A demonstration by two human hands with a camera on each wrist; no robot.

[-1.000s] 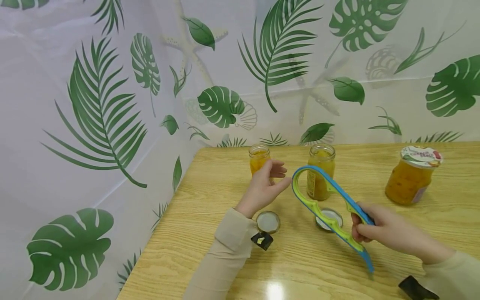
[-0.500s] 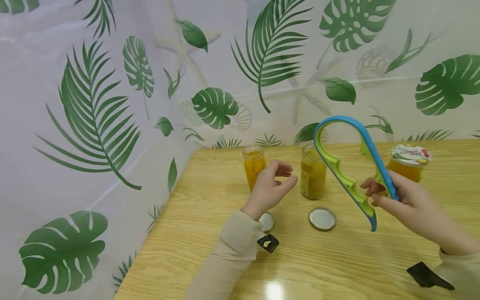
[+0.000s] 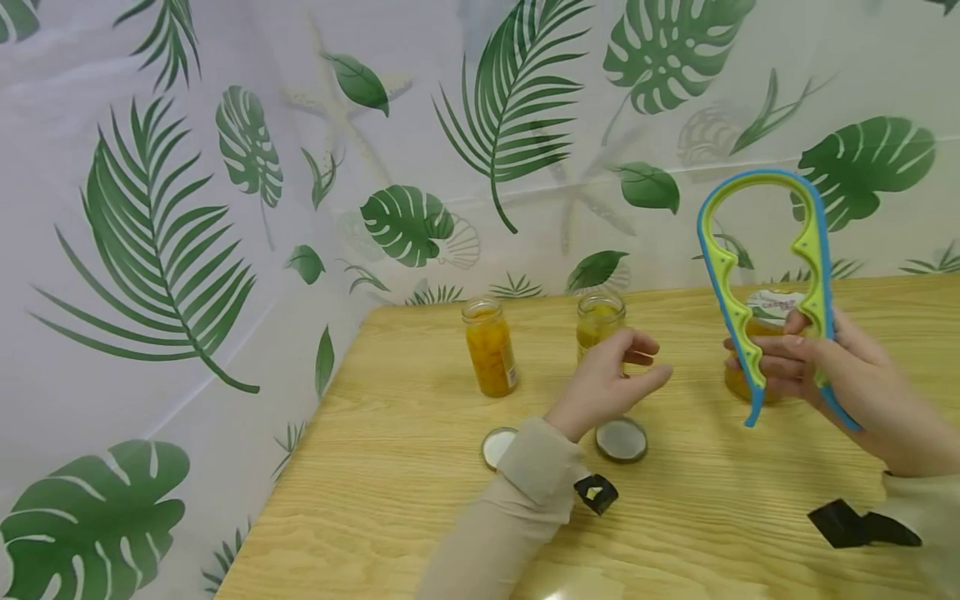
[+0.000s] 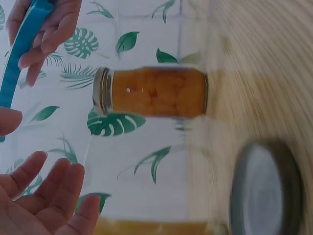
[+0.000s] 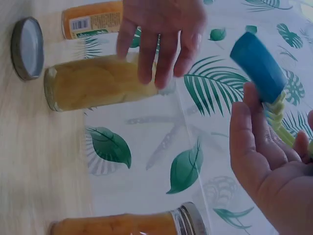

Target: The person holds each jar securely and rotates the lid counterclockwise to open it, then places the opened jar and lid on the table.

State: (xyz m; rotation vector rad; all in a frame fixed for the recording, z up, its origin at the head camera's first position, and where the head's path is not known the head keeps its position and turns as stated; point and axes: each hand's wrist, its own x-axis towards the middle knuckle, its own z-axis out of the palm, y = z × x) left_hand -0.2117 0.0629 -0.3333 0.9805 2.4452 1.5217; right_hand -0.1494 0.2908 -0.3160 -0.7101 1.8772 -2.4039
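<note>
My right hand [image 3: 851, 375] grips a blue-and-green jar opener [image 3: 723, 275], raised with its round loop upward and its toothed arms pointing down. Behind it stands a lidded jar of orange contents [image 3: 738, 383], partly hidden; the left wrist view shows this jar [image 4: 156, 93] with its lid on and apart from both hands. My left hand [image 3: 603, 383] holds nothing, its fingers loosely bent, in front of an uncapped jar of yellow contents [image 3: 594, 327]. In the right wrist view this jar [image 5: 93, 83] is partly covered by the left fingers.
Farther left stands another uncapped jar, with orange pieces [image 3: 491, 358]. Two removed lids lie on the wooden table [image 3: 390, 467]: a left lid [image 3: 497, 447] partly behind the left sleeve, and a right lid [image 3: 621, 440]. A leaf-patterned sheet [image 3: 300, 217] hangs behind and left.
The jar opener has risen and moved right with my right hand, turning upright before the lidded jar. My left hand has moved right, from the left jar to the middle one.
</note>
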